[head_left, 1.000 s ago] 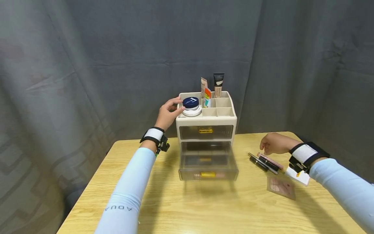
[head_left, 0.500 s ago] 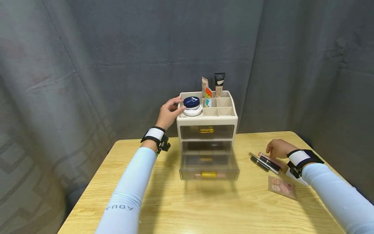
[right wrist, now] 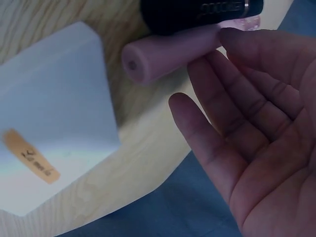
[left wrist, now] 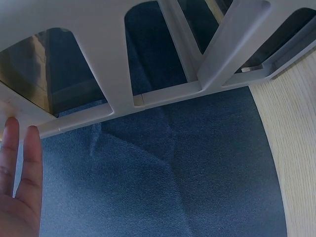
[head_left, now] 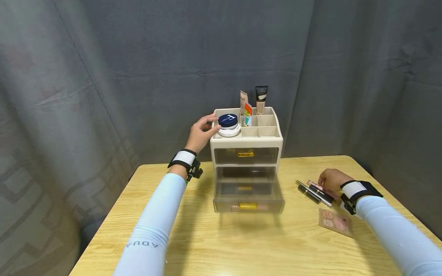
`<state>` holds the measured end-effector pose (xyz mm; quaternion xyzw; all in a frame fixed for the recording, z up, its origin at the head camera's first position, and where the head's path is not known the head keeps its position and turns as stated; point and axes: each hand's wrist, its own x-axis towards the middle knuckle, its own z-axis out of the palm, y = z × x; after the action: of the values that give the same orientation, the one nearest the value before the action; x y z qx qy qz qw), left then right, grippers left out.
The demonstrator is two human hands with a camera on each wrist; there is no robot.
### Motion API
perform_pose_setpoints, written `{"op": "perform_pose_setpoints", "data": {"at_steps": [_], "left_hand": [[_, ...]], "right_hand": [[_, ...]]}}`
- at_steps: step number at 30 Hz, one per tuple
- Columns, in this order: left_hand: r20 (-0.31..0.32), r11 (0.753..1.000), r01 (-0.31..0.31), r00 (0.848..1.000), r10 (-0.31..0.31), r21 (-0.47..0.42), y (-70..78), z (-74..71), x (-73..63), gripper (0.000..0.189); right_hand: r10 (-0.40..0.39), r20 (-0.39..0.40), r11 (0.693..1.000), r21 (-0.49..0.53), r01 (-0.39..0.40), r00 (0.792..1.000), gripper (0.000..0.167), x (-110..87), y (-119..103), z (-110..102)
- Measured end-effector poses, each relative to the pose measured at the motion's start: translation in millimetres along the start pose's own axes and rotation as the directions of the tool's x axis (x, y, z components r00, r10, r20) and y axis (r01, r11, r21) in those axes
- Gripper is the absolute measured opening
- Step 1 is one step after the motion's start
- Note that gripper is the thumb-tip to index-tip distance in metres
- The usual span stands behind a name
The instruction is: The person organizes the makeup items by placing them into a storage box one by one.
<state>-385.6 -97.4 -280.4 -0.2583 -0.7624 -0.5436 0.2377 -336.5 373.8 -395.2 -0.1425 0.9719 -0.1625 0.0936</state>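
My left hand holds the left top rim of a cream makeup organizer, beside a navy-lidded jar stacked on a white compact. In the left wrist view, two of its fingers lie straight by the organizer's side frame. At the right of the table, my right hand pinches a pink cosmetic tube between thumb and fingertips; its far end looks clear and faceted. Against the pink tube lies a black tube. A white box with an orange label lies close by, mostly hidden in the head view.
The organizer's lower drawer is pulled out, with something pinkish inside. Upright tubes stand in its top compartments. More slim tubes and a palette lie on the wooden table. A grey curtain hangs behind.
My right hand has moved down onto the pink tube and now pinches it. The left hand keeps its place on the organizer; the whole head view has shifted slightly.
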Motion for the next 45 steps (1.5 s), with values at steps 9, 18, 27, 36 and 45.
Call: {"op": "perform_pose_setpoints", "data": {"at_steps": [9, 18, 27, 36, 45], "left_hand": [[0.003, 1.000, 0.006, 1.000, -0.006, 0.009, 2.0, -0.5, -0.5, 0.032], [0.021, 0.999, -0.030, 0.999, 0.030, -0.022, 32.2, -3.1, -10.2, 0.032], [0.010, 1.000, -0.016, 1.000, 0.017, -0.006, 36.3, -2.6, -11.5, 0.031], [0.018, 1.000, -0.019, 1.000, 0.019, -0.004, 33.5, -3.9, -10.7, 0.032], [0.013, 0.999, 0.018, 1.000, -0.019, 0.029, 3.7, -0.9, -1.6, 0.032]], "right_hand": [[0.017, 0.004, 1.000, 0.013, -0.017, 1.000, 0.010, 1.6, 3.9, 1.7], [0.055, 0.006, 0.995, 0.089, -0.055, 0.998, 0.008, 4.1, 10.5, 8.2], [0.030, -0.019, 0.996, 0.083, -0.028, 0.999, 0.009, -0.3, 7.4, 0.7], [-0.066, -0.052, 0.997, 0.024, 0.067, 0.996, 0.009, -12.0, -21.3, -29.5], [-0.104, -0.020, 0.991, 0.077, 0.105, 0.994, 0.011, -36.2, -60.0, -52.2]]}}
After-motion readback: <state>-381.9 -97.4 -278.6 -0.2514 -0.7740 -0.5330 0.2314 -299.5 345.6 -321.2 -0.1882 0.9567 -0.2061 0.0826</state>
